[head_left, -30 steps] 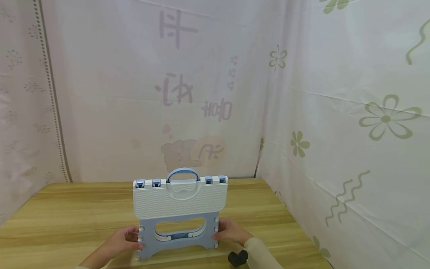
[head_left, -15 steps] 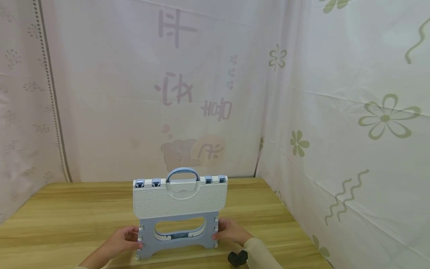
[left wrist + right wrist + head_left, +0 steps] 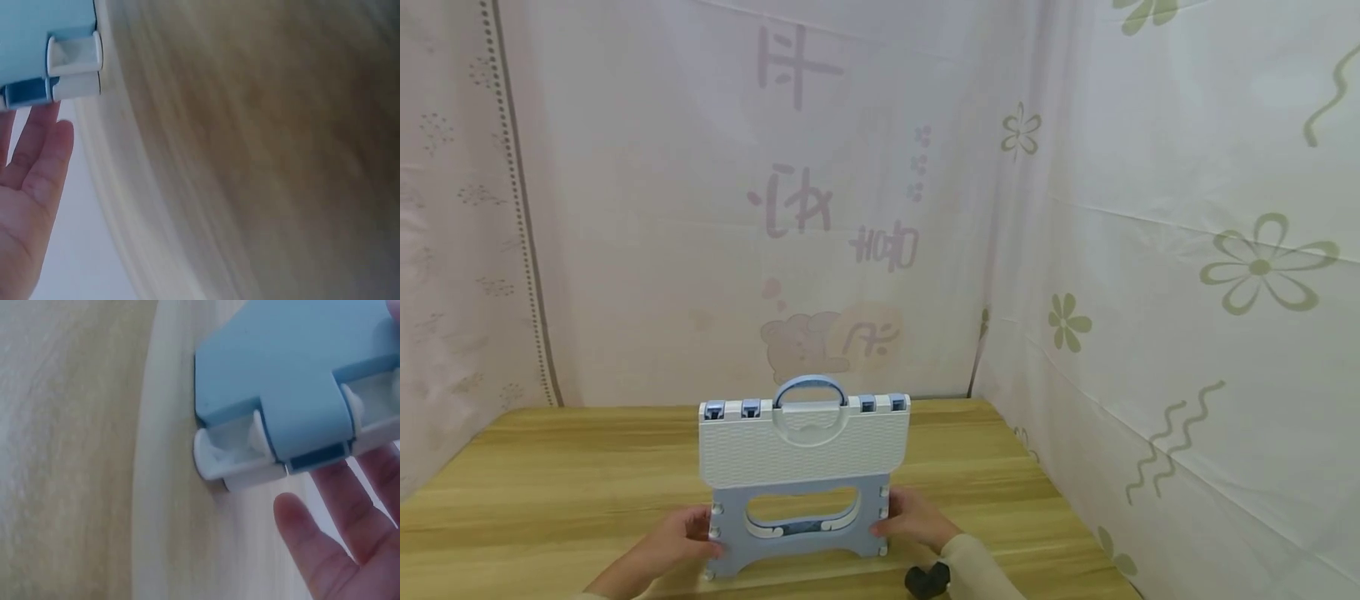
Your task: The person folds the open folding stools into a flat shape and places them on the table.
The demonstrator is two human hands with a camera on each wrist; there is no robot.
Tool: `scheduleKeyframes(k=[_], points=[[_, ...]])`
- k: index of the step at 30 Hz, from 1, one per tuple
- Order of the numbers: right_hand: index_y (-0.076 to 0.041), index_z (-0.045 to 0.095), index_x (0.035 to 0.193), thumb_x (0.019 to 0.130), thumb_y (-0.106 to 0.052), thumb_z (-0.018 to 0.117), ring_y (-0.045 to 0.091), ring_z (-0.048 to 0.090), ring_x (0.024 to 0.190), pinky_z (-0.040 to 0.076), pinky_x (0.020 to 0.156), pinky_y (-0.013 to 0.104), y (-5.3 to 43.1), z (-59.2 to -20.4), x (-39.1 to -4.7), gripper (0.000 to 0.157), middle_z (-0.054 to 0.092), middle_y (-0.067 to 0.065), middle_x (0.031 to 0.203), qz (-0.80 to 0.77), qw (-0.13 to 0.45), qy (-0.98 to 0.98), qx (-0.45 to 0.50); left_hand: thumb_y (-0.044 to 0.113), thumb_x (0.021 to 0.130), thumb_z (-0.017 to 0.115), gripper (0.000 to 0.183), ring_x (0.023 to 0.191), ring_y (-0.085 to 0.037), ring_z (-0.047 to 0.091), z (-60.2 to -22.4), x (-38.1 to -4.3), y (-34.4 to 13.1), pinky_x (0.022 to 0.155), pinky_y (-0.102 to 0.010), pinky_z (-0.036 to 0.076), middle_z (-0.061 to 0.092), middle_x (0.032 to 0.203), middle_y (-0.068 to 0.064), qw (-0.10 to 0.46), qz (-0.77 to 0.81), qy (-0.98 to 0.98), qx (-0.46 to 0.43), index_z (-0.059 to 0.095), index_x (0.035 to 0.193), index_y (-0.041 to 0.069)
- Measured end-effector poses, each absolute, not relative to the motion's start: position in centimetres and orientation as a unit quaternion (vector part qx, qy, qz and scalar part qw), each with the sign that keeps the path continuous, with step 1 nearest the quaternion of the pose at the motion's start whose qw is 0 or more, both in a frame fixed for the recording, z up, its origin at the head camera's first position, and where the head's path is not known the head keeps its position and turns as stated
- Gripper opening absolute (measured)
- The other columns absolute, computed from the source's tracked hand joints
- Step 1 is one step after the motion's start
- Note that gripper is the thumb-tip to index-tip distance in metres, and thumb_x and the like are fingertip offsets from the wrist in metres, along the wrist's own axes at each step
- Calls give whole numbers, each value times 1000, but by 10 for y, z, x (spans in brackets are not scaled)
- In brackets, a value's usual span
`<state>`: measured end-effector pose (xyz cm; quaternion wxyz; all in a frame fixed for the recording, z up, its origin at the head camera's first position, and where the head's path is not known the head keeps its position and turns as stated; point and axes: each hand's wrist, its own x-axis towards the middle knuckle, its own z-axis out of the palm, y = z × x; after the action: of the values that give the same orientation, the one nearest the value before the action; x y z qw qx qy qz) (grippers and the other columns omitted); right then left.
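A folded step stool (image 3: 805,446), with a white textured top and light blue legs, stands upright on the wooden table in the head view. A blue carry handle (image 3: 810,382) arches from its upper edge. My left hand (image 3: 670,546) grips the left side of the blue leg panel, thumb in front and fingers behind. On the opposite side, my right hand (image 3: 919,518) holds the panel's edge the same way. White hinge pieces (image 3: 234,447) along the blue panel (image 3: 281,369) show close up in the right wrist view. Part of the left hand (image 3: 28,200) appears below the stool's corner (image 3: 50,50) in the left wrist view.
The wood-grain table (image 3: 587,467) extends behind and to both sides of the stool. Pale printed curtains (image 3: 662,208) hang at the back, left and right. A small black object (image 3: 927,579) sits by the right sleeve (image 3: 977,571).
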<state>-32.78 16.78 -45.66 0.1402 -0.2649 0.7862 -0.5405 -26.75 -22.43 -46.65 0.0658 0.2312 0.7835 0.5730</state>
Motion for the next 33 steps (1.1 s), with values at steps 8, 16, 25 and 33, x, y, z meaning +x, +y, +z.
scheduleKeyframes(k=[8, 16, 25, 33], points=[[8, 56, 125, 77, -5, 76, 16, 62, 100, 50, 86, 30, 162, -456, -324, 53, 67, 15, 116, -552, 137, 785, -248, 2, 80, 74, 48, 85, -2, 61, -468, -270, -215, 75, -22, 50, 66, 104, -30, 72, 571, 786, 228, 49, 111, -25], [2, 56, 128, 74, -11, 78, 21, 61, 106, 48, 93, 41, 158, -451, -325, 60, 66, 12, 119, -516, 134, 809, -249, 0, 79, 73, 45, 85, -6, 62, -463, -269, -213, 75, -22, 50, 66, 103, -28, 79, 573, 783, 229, 51, 109, -25], [4, 60, 120, 72, -5, 77, 21, 63, 102, 49, 93, 42, 156, -447, -327, 52, 68, 12, 112, -511, 149, 810, -245, 0, 79, 74, 43, 83, -4, 62, -461, -270, -214, 74, -22, 50, 68, 101, -26, 96, 581, 773, 237, 52, 107, -24], [5, 61, 115, 71, 0, 77, 19, 63, 100, 50, 92, 42, 157, -445, -327, 47, 69, 10, 109, -514, 157, 808, -244, 1, 80, 73, 46, 87, -10, 62, -456, -269, -214, 76, -27, 54, 69, 103, -20, 129, 587, 766, 228, 49, 111, -25]])
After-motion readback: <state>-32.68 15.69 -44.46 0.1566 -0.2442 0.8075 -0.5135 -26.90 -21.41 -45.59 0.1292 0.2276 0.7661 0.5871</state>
